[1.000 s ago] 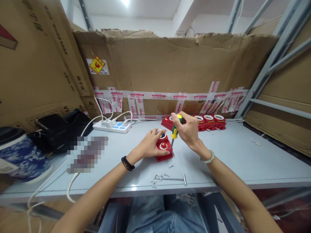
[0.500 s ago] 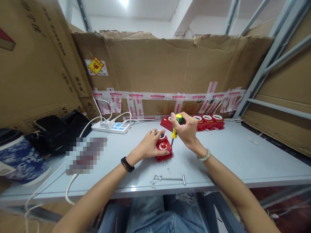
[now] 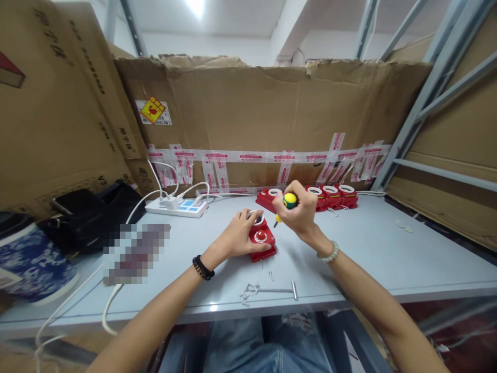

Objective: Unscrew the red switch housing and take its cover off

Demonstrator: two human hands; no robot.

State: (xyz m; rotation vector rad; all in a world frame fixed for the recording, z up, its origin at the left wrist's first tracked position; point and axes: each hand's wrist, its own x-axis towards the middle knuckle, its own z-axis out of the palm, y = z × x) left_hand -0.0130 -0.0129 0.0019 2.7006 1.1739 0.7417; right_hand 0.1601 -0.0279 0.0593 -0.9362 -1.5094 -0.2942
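Note:
My left hand (image 3: pixel 243 235) is wrapped around a red box-shaped unit (image 3: pixel 267 253), which has a white ring at its far end and a round red knob at its near end. The unit lies on the table, partly covered by my fingers. My right hand (image 3: pixel 298 210) grips a screwdriver (image 3: pixel 289 201) with a yellow and green handle. Its tip hangs just right of the unit, apart from it. A screw (image 3: pixel 271 276) and another small screw (image 3: pixel 261 264) lie in front of the unit. Closer to the table edge is a metal T-handled tool (image 3: pixel 277 290).
More red units (image 3: pixel 330 197) with white rings stand in a row at the back, partly behind my right hand. A white power strip (image 3: pixel 178 206) with cables sits back left, near a black bag (image 3: pixel 89 215) and a blue-white cup (image 3: pixel 34 259). Cardboard (image 3: pixel 240 109) walls the back.
My right hand has lifted the screwdriver off the corner of the red unit and tilted it. My left hand stays on the unit.

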